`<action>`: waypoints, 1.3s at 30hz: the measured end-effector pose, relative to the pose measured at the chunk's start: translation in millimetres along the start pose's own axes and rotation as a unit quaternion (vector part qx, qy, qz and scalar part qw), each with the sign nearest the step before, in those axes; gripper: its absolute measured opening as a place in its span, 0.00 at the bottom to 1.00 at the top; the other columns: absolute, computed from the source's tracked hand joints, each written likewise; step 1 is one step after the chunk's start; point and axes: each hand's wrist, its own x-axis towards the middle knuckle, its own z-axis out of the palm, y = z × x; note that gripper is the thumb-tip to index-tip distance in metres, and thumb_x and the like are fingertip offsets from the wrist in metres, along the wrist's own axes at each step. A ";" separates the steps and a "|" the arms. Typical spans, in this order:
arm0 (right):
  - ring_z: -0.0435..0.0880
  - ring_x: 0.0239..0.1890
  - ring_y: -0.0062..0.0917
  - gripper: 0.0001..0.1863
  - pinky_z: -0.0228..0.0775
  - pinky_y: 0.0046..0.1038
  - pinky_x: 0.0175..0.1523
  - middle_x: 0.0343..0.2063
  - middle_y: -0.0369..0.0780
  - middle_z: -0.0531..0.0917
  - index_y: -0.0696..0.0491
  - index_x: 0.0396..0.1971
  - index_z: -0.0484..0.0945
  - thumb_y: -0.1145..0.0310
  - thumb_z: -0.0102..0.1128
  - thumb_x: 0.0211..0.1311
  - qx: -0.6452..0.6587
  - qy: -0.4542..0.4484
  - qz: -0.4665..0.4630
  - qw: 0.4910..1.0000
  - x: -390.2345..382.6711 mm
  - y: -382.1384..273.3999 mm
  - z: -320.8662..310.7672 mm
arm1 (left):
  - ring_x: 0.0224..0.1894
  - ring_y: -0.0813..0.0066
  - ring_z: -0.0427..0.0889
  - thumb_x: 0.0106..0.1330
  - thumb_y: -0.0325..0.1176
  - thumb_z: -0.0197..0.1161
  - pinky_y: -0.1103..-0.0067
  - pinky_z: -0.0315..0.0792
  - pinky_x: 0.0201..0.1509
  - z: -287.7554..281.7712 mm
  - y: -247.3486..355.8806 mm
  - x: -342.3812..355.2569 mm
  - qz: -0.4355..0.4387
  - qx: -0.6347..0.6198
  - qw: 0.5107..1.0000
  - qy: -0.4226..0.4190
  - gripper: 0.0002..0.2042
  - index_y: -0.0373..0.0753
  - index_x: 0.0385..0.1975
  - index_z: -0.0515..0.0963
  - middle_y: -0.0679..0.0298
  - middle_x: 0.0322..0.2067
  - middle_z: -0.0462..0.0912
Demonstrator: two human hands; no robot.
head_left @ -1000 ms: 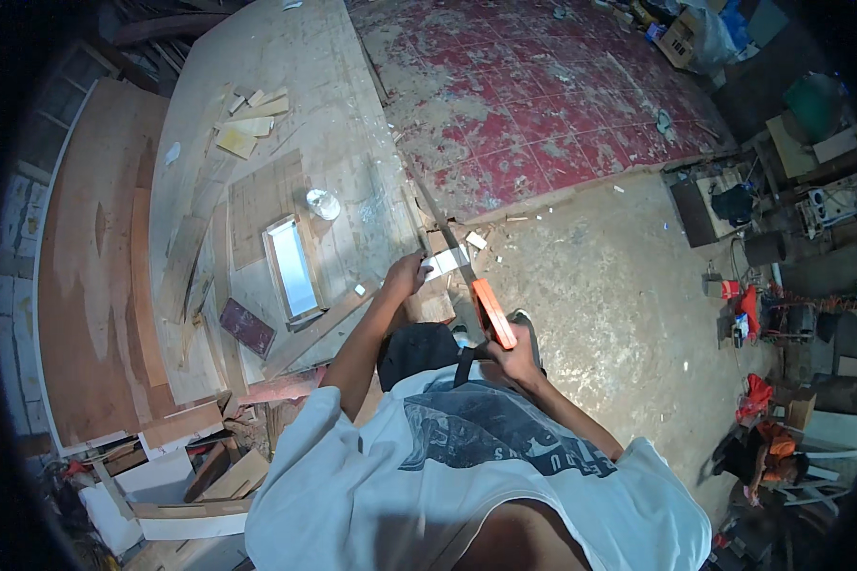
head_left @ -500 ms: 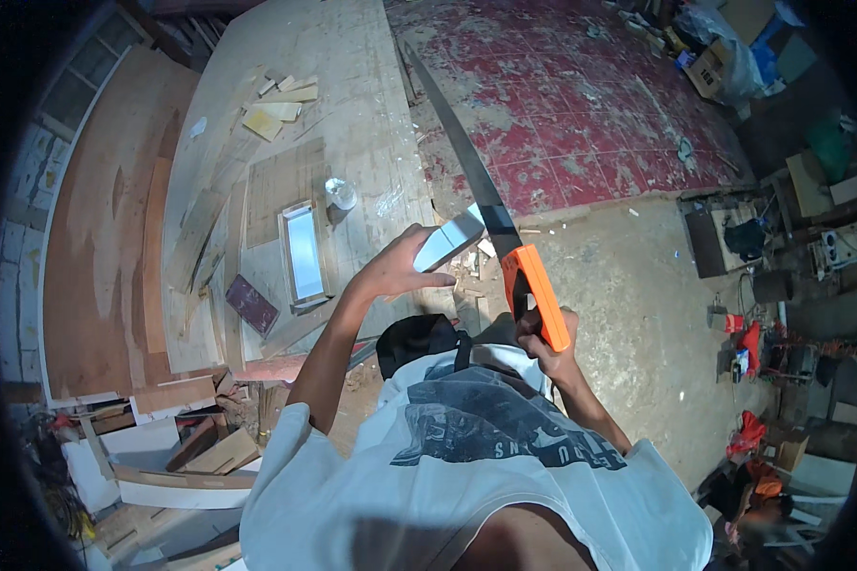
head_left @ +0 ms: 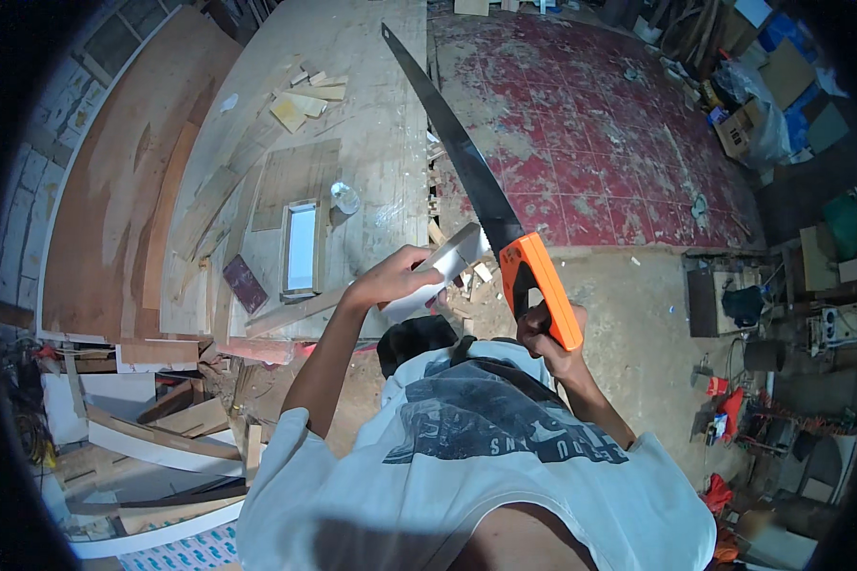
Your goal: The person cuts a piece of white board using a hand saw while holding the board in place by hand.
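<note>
My right hand (head_left: 550, 335) is wrapped round the orange handle of a handsaw (head_left: 462, 152). Its long dark blade slants up and to the left, with the tip far out past the table's edge. In my left hand (head_left: 395, 278) is a short white piece of board (head_left: 455, 255), tilted up toward the saw, thumb along its near face. The far end of this piece lies close beside the toothed edge near the handle; whether they touch I cannot tell.
The wooden worktable (head_left: 381, 124) on the left carries a rectangular frame (head_left: 302, 249), a clear cup (head_left: 345, 198), a dark red flat object (head_left: 246, 284) and wood scraps (head_left: 305, 100). Offcuts (head_left: 176, 419) are heaped at lower left. Boxes and plastic (head_left: 752, 124) stand far right.
The white board piece has turned in my left hand, so its face shows differently. The saw stays beside it in my right hand. The whole view has shifted slightly.
</note>
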 end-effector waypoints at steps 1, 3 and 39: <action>0.77 0.18 0.21 0.05 0.68 0.22 0.26 0.15 0.38 0.76 0.60 0.18 0.72 0.80 0.58 0.36 0.002 -0.003 0.000 1.000 2.1 -1.3 -5.0 | 0.25 0.77 0.78 0.58 0.30 0.54 0.81 0.72 0.32 4.9 9.9 -1.1 -0.027 -0.036 0.999 -0.013 0.12 0.31 0.40 0.74 0.62 0.26 0.80; 0.76 0.18 0.21 0.05 0.68 0.22 0.26 0.15 0.37 0.75 0.59 0.18 0.72 0.80 0.57 0.36 -0.022 -0.023 -0.014 0.999 5.5 -3.5 -14.6 | 0.25 0.77 0.79 0.58 0.29 0.54 0.81 0.72 0.31 14.2 20.0 1.3 -0.038 -0.084 0.996 -0.005 0.12 0.30 0.39 0.74 0.61 0.26 0.80; 0.75 0.17 0.24 0.08 0.68 0.23 0.26 0.15 0.38 0.73 0.59 0.21 0.69 0.80 0.55 0.35 0.099 -0.016 -0.041 0.994 -27.2 -33.0 -91.1 | 0.44 0.75 0.76 0.68 0.46 0.51 0.76 0.72 0.46 132.1 24.7 65.5 0.121 -0.360 0.919 0.107 0.26 0.31 0.58 0.62 0.58 0.51 0.72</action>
